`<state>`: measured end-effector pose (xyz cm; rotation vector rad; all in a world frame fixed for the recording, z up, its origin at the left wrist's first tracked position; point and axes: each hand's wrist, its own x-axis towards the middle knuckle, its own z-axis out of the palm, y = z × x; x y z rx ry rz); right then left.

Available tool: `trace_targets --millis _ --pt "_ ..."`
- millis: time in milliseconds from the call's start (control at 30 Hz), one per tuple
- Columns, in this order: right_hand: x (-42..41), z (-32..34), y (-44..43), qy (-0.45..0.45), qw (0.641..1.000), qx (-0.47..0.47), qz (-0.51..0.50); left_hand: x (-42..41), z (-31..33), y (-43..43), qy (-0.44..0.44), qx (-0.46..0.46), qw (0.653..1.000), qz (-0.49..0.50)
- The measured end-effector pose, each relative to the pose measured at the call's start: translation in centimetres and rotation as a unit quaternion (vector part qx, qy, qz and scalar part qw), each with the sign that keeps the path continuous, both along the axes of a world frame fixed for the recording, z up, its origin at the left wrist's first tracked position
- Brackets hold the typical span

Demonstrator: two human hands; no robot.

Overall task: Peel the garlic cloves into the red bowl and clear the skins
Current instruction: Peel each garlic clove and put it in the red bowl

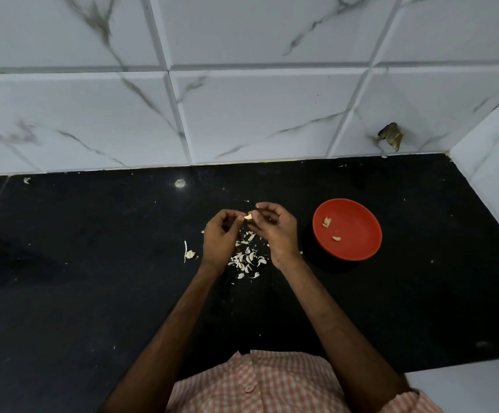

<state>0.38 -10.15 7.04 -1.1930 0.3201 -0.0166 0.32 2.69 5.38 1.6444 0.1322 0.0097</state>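
A pale garlic clove (pixel 248 217) is pinched between the fingertips of my left hand (pixel 220 234) and my right hand (pixel 275 229), held above the black counter (pixel 93 278). Both hands have curled fingers around it. Below the hands lies a heap of white garlic skins (pixel 246 260). The red bowl (pixel 358 213) sits to the right of my right hand and holds three peeled cloves (pixel 327 222).
A stalk piece with skin (pixel 188 254) lies left of my left hand. Stray skin flecks dot the counter. White marble-look tiles (pixel 242 114) form the back wall and a side wall (pixel 498 174) closes the right. A dark scrap (pixel 391 135) clings to the wall.
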Motion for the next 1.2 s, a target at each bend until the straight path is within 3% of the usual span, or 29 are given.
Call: trace_targets --millis 267,400,567,667,800,967,1067,1200 --pt "0.1 -0.4 -4.5 0.005 0.995 -0.069 -0.066 0.0 -0.2 -1.4 0.030 -0.044 0.998 0.014" --pt "0.3 -2.7 -11.1 0.050 0.964 -0.205 -0.164 -0.2 -1.0 -3.1 0.047 -0.051 0.998 -0.006" --pt "0.3 -5.3 -15.0 0.127 0.928 -0.277 -0.216 -0.3 -2.4 -5.6 0.081 -0.003 0.995 -0.052" --pt "0.0 -5.7 -14.8 0.124 0.923 -0.310 -0.191 -0.3 -3.7 -5.4 0.080 0.027 0.995 -0.044" --pt "-1.2 -4.7 -12.9 0.010 0.889 -0.436 -0.138 -0.2 -5.4 -3.2 0.070 0.144 0.987 0.019" --pt "-1.6 -6.1 -8.1 -0.068 0.867 -0.484 0.091 -1.3 -6.4 -0.8 0.046 0.312 0.949 -0.013" --pt "-1.3 -8.1 -6.2 -0.070 0.794 -0.561 0.221 -2.3 -7.0 -0.4 0.016 0.386 0.917 -0.103" --pt "-1.2 -9.7 -5.7 -0.104 0.698 -0.653 0.275 -3.4 -7.3 -0.2 0.031 0.412 0.903 -0.115"
